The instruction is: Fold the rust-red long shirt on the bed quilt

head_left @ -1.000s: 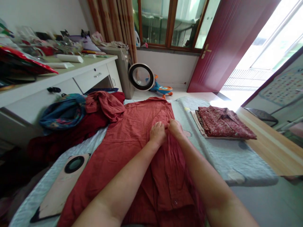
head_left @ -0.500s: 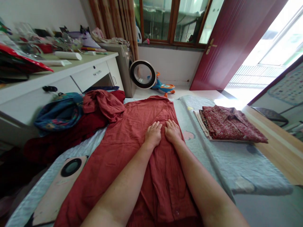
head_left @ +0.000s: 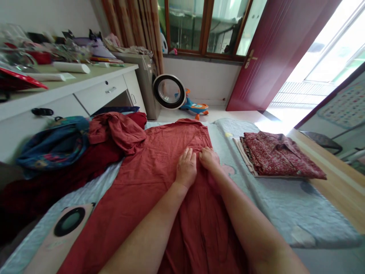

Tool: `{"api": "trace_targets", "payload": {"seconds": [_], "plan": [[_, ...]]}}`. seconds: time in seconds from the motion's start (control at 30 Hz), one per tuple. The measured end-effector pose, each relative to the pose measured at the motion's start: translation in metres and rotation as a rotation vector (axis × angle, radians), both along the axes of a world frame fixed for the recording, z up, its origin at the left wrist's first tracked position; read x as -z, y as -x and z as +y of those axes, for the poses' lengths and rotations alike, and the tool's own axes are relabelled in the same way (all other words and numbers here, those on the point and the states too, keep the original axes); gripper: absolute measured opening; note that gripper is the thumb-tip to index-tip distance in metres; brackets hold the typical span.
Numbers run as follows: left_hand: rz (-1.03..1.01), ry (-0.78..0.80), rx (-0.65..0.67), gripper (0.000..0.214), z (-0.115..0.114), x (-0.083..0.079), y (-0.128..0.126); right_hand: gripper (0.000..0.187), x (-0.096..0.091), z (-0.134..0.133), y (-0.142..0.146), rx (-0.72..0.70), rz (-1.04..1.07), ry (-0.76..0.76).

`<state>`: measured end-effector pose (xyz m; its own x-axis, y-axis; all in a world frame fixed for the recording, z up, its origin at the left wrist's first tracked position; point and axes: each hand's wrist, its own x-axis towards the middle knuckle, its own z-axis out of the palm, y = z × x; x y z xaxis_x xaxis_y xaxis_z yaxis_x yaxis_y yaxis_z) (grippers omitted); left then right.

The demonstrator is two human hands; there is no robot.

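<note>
A rust-red shirt (head_left: 154, 171) lies spread over a light blue quilted cover, its collar end away from me and one sleeve bunched at the far left. My left hand (head_left: 186, 166) rests flat on the cloth near the middle, fingers stretched forward. Just beside it, my right hand (head_left: 209, 158) has its fingers curled into the fabric close to the right edge of the shirt. The fingertips of that hand are hidden. Loose creases run down the cloth between my forearms.
Folded patterned clothes (head_left: 282, 154) are stacked at right on the quilted cover (head_left: 319, 213). A heap of dark red clothing (head_left: 94, 163) and a blue floral garment (head_left: 57, 140) lie left. Beyond are a cluttered desk (head_left: 97, 82), a washing machine door (head_left: 169, 91) and a blue-orange toy (head_left: 196, 107).
My right hand has gone from lying flat with fingers extended to curled on the fabric. My left hand stays flat on the shirt. The view has shifted slightly.
</note>
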<state>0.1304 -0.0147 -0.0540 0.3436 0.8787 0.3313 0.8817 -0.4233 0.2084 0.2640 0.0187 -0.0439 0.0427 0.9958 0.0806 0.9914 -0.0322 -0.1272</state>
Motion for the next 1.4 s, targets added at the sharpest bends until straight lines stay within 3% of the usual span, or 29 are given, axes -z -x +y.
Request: {"api": "trace_targets", "payload": {"seconds": [0.13, 0.37, 0.6, 0.93, 1.07, 1.17, 1.27, 1.4], "plan": [[0.041, 0.156, 0.044, 0.049, -0.004, 0.012, -0.010, 0.034, 0.004, 0.021, -0.002, 0.049, 0.007, -0.059], [0.066, 0.186, -0.001, 0.053, -0.007, 0.011, -0.010, 0.036, 0.020, 0.046, -0.003, 0.044, 0.031, -0.126], [0.088, 0.198, -0.052, 0.064, -0.008, 0.013, -0.015, 0.056, 0.027, 0.092, -0.018, -0.132, 0.092, 0.039], [0.047, 0.243, -0.060, 0.085, -0.010, 0.013, -0.016, 0.068, 0.030, 0.140, -0.019, -0.025, 0.106, 0.071], [0.039, 0.248, -0.062, 0.087, -0.011, 0.013, -0.016, 0.067, 0.031, 0.143, -0.018, 0.016, 0.132, 0.023], [0.032, 0.253, -0.063, 0.085, -0.011, 0.010, -0.015, 0.055, 0.026, 0.135, -0.018, 0.011, 0.146, -0.125], [0.024, 0.215, -0.114, 0.079, -0.009, 0.007, -0.012, 0.044, 0.021, 0.122, -0.018, -0.097, 0.108, -0.190], [0.035, 0.205, -0.180, 0.079, -0.006, 0.006, -0.010, 0.041, 0.021, 0.110, -0.018, -0.253, 0.077, -0.096]]}}
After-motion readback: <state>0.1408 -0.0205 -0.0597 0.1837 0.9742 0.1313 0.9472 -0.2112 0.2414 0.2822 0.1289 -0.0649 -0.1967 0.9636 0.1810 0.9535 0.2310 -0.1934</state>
